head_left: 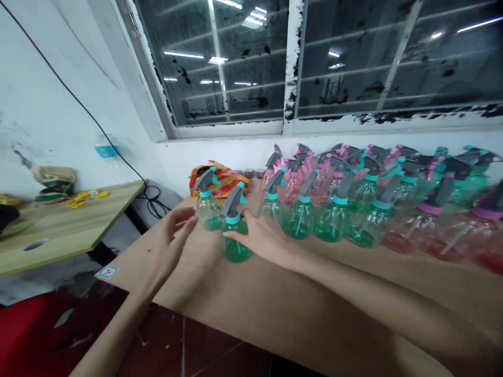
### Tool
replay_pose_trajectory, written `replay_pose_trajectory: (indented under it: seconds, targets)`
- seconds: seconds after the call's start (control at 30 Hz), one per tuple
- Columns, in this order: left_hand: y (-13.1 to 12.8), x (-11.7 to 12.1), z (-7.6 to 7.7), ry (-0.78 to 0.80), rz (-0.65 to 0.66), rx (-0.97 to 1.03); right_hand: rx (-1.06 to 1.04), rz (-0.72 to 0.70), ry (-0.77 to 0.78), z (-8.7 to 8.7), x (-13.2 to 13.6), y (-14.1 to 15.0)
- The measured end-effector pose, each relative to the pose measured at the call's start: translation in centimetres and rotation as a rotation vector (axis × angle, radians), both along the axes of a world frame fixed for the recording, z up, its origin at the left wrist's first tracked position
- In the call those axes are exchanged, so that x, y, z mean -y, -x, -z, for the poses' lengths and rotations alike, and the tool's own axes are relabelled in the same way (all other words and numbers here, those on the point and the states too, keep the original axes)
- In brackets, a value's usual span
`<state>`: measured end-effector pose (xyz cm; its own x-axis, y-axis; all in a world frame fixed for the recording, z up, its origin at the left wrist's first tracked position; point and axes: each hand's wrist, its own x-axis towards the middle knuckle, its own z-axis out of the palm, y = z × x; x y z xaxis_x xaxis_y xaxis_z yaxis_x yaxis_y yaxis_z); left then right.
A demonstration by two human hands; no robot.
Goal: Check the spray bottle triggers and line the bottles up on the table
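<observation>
White walls (47,115) and a wide window (236,63) with flaking paint on its frame rise behind a brown tabletop (236,303). Toward the near part of this surface, at the left end of the bottles, stands a green spray bottle (236,254) with a turquoise collar and a grey trigger head. Around its body the right hand (265,235) is closed, thumb across the front and fingers behind. The left hand (173,228) is half unfurled, fingers loosely curved, with nothing in its grasp; its fingertips are just beside a paler spray bottle (208,212), a little farther off and to the left (whether they touch it, I cannot tell).

To the right runs a front row of bottles (333,222), green liquid first, then red under pink collars. Beyond it crowd more bottles (293,186), pink ones at the left and turquoise ones at the right. A red-and-yellow bag (230,173) lies behind the two left bottles, by the wall. On the far left, a separate side table (98,209) bears yellow pieces (86,197) and a cloth bundle (55,183), and black cable (153,201) is coiled near its right corner.
</observation>
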<state>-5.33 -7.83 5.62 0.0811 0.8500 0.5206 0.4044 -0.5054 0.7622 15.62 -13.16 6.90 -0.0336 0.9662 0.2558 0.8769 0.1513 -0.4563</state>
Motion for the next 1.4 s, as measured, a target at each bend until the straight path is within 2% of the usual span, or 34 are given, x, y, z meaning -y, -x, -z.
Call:
replay_pose_trajectory:
  seconds: [0.1,0.2,0.37,0.47,0.63,0.77,0.93,1.03,1.1,1.2,1.4]
  targets:
    - [-2.2,3.0,-0.8,0.157,0.25,-0.193,0.05,-0.007,0.0,-0.2,2.5,-0.4]
    - [-5.4,5.4,-2.1,0.183,0.434,-0.244,0.065,-0.014,0.0,-0.2,4.9,-1.2]
    - [-10.5,7.5,-3.4,0.044,0.482,-0.259,0.057,-0.036,-0.045,-0.1,8.0,-3.5]
    - [-13.3,8.3,-2.9,0.021,0.523,-0.207,0.05,-0.013,-0.086,0.0,9.5,-5.3]
    - [-18.3,9.0,-0.3,0.108,0.552,-0.051,0.151,0.1,-0.052,0.8,11.9,-9.2]
    - [-21.6,9.2,1.2,0.125,0.619,-0.038,0.167,0.056,0.048,2.7,13.9,-14.3]
    - [-24.5,9.0,1.5,0.189,0.714,0.009,0.098,-0.038,-0.001,7.5,15.4,-22.3]
    - [-25.7,8.9,1.3,0.223,0.736,0.022,0.122,-0.032,-0.021,10.1,15.5,-25.7]
    - [-26.3,8.9,1.0,0.237,0.755,0.022,0.132,-0.045,-0.036,11.3,15.4,-26.8]
    - [-26.9,8.9,0.5,0.253,0.795,0.005,0.108,-0.071,-0.076,12.2,15.0,-26.9]
    - [-27.6,8.4,0.0,0.269,0.805,-0.069,0.059,-0.114,-0.127,12.4,14.3,-25.7]
